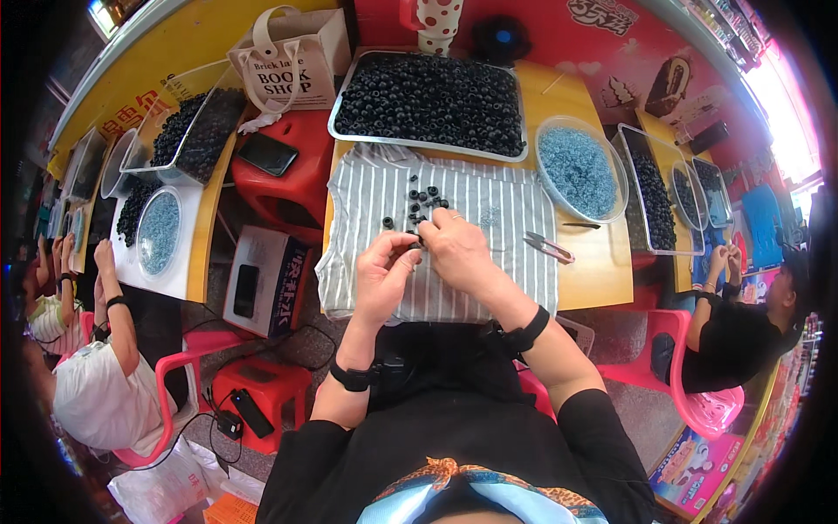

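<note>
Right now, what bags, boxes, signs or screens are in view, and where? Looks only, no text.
White paper tote bag with printed panel: far left of table, upright.
White-and-dark cardboard box: floor, left of table.
Black phone, dark screen: on red stool.
Red ice-cream poster: far right wall.

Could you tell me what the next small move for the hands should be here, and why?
Probably the right hand should reach forward for another of the loose dark beads on the striped cloth. Both hands meet just in front of that cluster, the left hand pinching something small at its fingertips. Whether a thread is there is too fine to tell.
</note>
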The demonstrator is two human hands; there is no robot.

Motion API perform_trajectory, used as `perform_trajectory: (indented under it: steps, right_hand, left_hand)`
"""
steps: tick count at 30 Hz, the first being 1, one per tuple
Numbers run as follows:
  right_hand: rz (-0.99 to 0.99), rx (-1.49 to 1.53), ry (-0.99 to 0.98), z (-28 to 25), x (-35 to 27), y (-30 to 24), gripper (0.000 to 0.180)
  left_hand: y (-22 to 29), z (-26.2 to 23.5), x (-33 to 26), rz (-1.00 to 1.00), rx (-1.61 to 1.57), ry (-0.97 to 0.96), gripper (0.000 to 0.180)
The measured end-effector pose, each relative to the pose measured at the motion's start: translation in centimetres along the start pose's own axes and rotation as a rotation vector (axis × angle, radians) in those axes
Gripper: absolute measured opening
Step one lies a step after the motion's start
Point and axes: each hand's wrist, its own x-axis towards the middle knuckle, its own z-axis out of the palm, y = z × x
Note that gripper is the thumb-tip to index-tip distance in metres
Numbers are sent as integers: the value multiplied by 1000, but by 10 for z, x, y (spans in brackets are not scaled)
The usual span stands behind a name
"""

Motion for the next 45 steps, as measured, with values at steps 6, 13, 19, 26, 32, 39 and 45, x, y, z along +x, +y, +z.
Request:
perform_trajectory:
  steps: [6,13,19,26,32,39,45]
  right_hand:
    - [-131,21,43,9,1,11,9]
    - [12,264,89,-10,-25,19,4]
    - [117,476,117,-25,-55,3,9]
    - [488,1353,28,-16,-69,-4,12]
    - [452,1413,66,-15,-70,-1,11]
    - [385,1324,125,-16,-70,-5,9]
    - [333,1311,191,-9,-70,-4,9]
  left_hand:
    - [16,7,-8,215,312,-32,20]
    - [19,9,-10,386,837,-174,16]
    - [18,12,-11,260,610,-171,19]
    - [29,17,-14,260,537,-175,19]
    - [36,21,-14,297,520,-213,20]
    - [37,22,-14,310,500,-207,20]
    - [38,22,-14,326,528,-208,19]
